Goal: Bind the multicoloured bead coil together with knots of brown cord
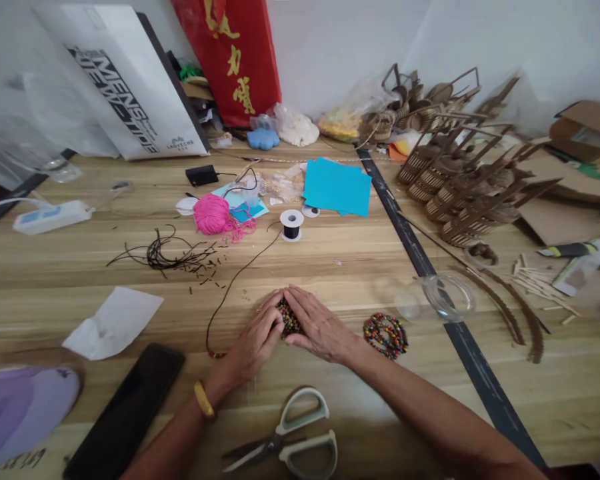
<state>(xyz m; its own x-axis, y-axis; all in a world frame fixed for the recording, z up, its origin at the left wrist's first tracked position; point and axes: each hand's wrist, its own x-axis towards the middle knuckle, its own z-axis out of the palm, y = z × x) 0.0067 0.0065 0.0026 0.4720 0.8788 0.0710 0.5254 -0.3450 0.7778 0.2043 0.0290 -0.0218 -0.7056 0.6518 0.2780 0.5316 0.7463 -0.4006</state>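
Your left hand (259,337) and right hand (321,325): grip unclenched, cupped around multicoloured beads (291,318) on the desk (415,390). Beside your right forearm: coiled bead strand (386,333).

I'd call this a small handicraft workspace, though whether in a home or a workshop I can't tell. The pale wood-grain table (320,273) carries a heap of tiny multicoloured round beads (291,320) in the near middle, a bright pink ball of yarn (211,214) farther left, brown slatted baskets (443,200) far right, and white-handled metal scissors (274,445) near me.
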